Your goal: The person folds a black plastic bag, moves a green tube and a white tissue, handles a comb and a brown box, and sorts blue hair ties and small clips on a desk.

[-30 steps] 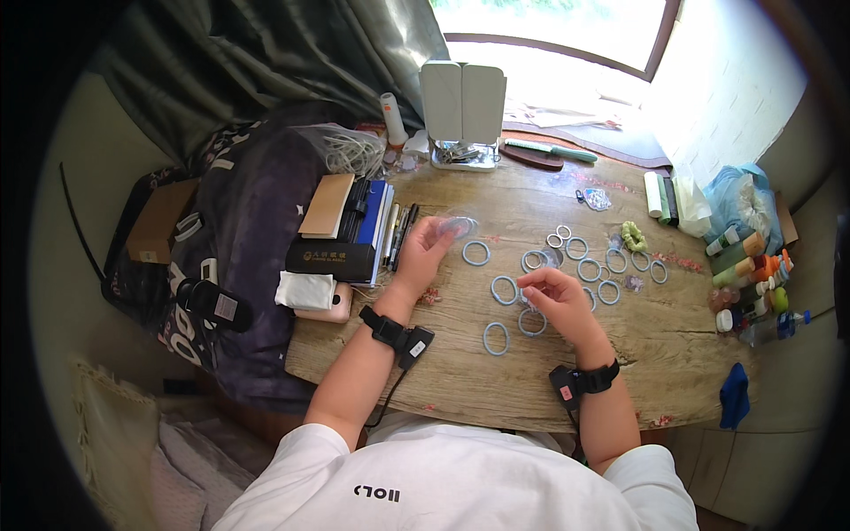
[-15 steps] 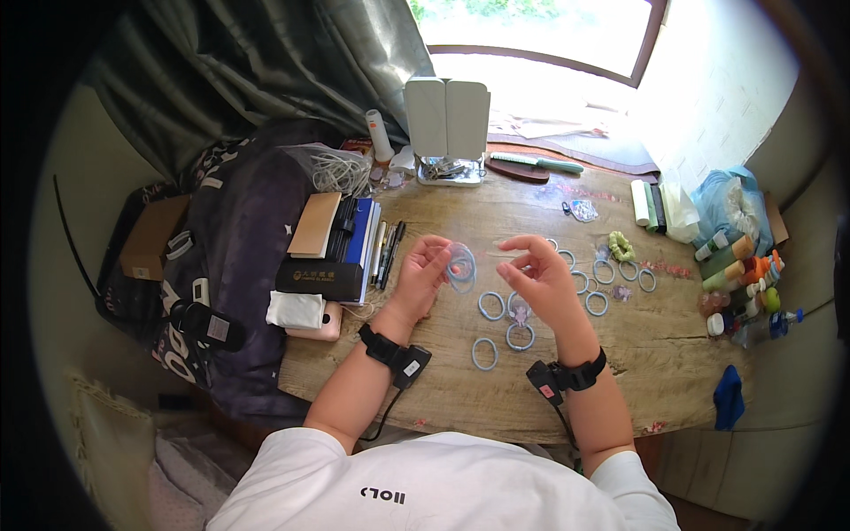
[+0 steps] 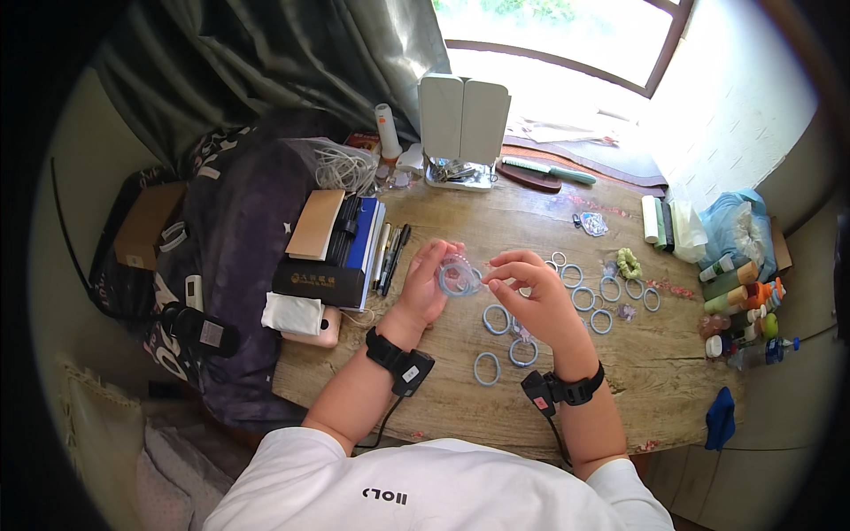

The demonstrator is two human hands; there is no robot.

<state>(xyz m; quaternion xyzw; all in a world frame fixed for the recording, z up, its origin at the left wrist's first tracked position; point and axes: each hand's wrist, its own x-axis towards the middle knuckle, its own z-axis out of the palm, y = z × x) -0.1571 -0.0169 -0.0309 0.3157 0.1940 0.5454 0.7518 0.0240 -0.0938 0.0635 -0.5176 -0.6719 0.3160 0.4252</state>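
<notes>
My left hand (image 3: 425,281) is closed on a light blue ring-shaped hair tie (image 3: 444,285), held up above the table together with a clear, roundish piece. My right hand (image 3: 537,305) is close beside it, thumb and fingers pinched at the right edge of the bundle; what lies between those fingertips is too small to make out. On the table under and right of my right hand lie several more light blue hair ties (image 3: 476,369), some with pale purple charms (image 3: 627,312). A green scrunchie (image 3: 629,263) sits beyond them.
Books (image 3: 317,283), pens (image 3: 396,259) and a white tissue pack (image 3: 292,313) are on the left. At the back stand a folding mirror (image 3: 464,115) and a comb (image 3: 549,168). Bottles (image 3: 739,296) and a blue bag (image 3: 739,226) line the right edge.
My right hand has come left to meet the hair tie in my left hand, its fingers closing to a pinch. The held hair tie has turned. The whole view has shifted slightly.
</notes>
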